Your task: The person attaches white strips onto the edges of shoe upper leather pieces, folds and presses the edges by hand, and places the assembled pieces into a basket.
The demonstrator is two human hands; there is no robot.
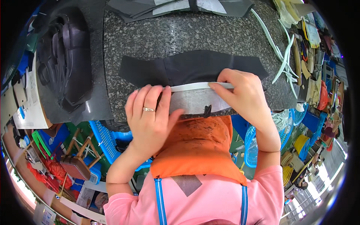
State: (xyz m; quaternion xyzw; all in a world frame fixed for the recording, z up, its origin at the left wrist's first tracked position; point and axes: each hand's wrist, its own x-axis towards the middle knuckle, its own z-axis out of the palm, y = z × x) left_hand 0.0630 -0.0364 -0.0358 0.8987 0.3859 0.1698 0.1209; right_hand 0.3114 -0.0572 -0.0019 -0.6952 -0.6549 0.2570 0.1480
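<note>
A black leather-like piece point(198, 65) lies across the speckled stone slab point(157, 37), its near part showing a grey underside point(191, 102). A narrow white strip point(189, 86) runs along the line between black and grey. My left hand point(147, 118), ring on one finger, lies with outstretched fingers on the left end of the strip and the piece; its thumb stands apart. At the strip's right end, my right hand point(245, 95) is closed, thumb and bent fingers pinching the strip against the piece. A small black scrap point(207, 111) sits at the near edge.
Stacked black pieces point(71, 56) lie left of the slab. A tied bundle of dark pieces point(187, 7) lies at the far edge. Loose pale strips point(285, 60) trail over the right side. Below the slab stand a blue basket point(103, 140) and another blue basket point(250, 150).
</note>
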